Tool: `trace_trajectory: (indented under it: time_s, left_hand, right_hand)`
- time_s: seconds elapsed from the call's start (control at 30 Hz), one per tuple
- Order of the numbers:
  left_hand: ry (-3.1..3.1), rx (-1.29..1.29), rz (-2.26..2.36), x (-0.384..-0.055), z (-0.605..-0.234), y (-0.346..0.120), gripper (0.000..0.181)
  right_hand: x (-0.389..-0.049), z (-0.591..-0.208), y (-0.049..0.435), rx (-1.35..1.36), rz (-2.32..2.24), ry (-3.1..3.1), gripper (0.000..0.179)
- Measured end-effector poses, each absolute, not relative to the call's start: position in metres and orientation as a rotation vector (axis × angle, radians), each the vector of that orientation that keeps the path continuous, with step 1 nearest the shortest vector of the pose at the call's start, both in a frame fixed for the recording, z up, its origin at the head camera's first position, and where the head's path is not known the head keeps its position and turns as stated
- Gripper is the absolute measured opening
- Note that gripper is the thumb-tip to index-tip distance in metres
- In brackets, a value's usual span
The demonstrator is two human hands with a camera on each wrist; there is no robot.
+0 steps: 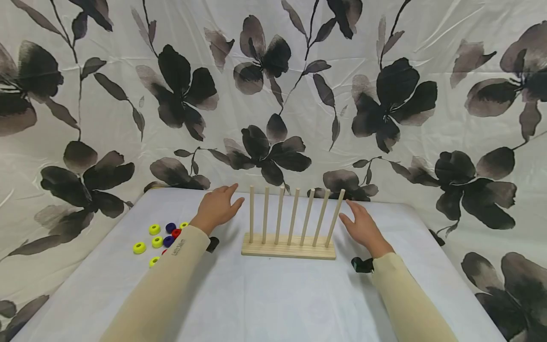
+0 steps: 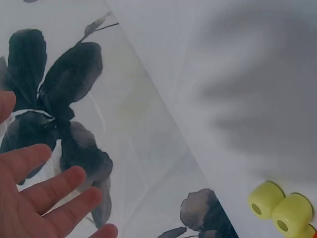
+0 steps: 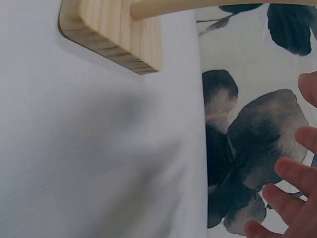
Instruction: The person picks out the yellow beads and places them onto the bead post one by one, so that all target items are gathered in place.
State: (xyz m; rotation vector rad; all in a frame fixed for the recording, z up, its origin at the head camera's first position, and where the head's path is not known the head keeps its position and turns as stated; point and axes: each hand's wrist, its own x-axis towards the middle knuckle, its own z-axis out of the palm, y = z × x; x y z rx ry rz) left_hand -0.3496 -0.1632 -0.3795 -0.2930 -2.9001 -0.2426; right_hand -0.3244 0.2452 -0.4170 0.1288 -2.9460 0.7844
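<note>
A wooden peg rack (image 1: 288,250) stands on the table, with several upright dowels rising from its flat base. My left hand (image 1: 215,206) hovers to the left of the rack, fingers spread and holding nothing. On the other side, my right hand (image 1: 362,228) is held in the air near the rightmost dowel, also with nothing in it. In the right wrist view, one end of the wooden base (image 3: 114,37) shows apart from the fingers (image 3: 292,171). Yellow rings (image 1: 139,247), purple rings (image 1: 170,227) and red rings (image 1: 176,233) lie left of my left forearm, which partly hides them.
A white cloth covers the table (image 1: 282,299). Behind it hangs a floral curtain (image 1: 316,137), close to the table's back edge. Two yellow rings (image 2: 292,213) lie near the table edge in the left wrist view. A dark wrist camera (image 1: 362,265) sits at my right wrist.
</note>
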Motion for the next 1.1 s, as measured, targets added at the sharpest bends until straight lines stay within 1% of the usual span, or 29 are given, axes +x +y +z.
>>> trace_trajectory:
  time_s: [0.57, 1.1]
  left_hand:
    - [-2.909, -0.301, -0.325, -0.340, -0.379, -0.189, 0.060]
    - [-2.937, -0.306, -0.297, -0.336, -0.393, -0.210, 0.056]
  right_hand:
    - [-0.312, -0.424, 0.242, 0.168, 0.918, -2.977, 0.061]
    - [-0.302, -0.441, 0.240, 0.229, 0.964, -3.026, 0.059]
